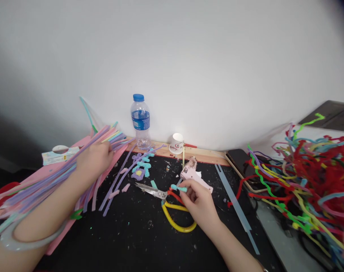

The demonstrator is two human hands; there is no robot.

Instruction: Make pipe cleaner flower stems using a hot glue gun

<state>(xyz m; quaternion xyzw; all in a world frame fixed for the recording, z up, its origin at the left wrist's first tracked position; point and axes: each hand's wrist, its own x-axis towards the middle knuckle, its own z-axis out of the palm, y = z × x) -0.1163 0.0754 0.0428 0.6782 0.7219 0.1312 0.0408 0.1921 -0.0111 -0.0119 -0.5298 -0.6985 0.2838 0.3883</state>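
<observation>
Pinching between thumb and index finger, the right hand (pixel 197 194) grasps a short, turquoise, fuzzy coiled piece (pixel 178 188), its ridged end projecting beyond the fingertips. This piece is located above the red-and-yellow-handled metal scissors (pixel 160 194), near their red pivot end. The remaining fingers are curled inward.

The left hand (pixel 94 160) rests over the upper end of a bundle of soft, straight, pastel fuzzy stems (pixel 55 189), mainly lilac, pink and pale blue. Its fingers are bent and partly hidden; whether any stem is grasped cannot be told. A smooth, pale, rounded bangle (pixel 27 246) encircles the left forearm.

Materials noted: the bundle lies on a flat pink sheet (pixel 57 240). Just right of it, loose lilac fuzzy stems (pixel 121 182) lie on a black mat (pixel 126 241) marked with specks and scraps. Beside these stems sit looped turquoise fuzzy shapes (pixel 143 165) and a lilac square form with a yellow centre (pixel 138 173). A pale pink plastic glue gun (pixel 191 173), its nozzle end stained brown, lies behind the right hand. Flat, translucent bluish strips (pixel 234 198) lie farther right, near a dense multicoloured tangle of fuzzy stems (pixel 316 181).
</observation>
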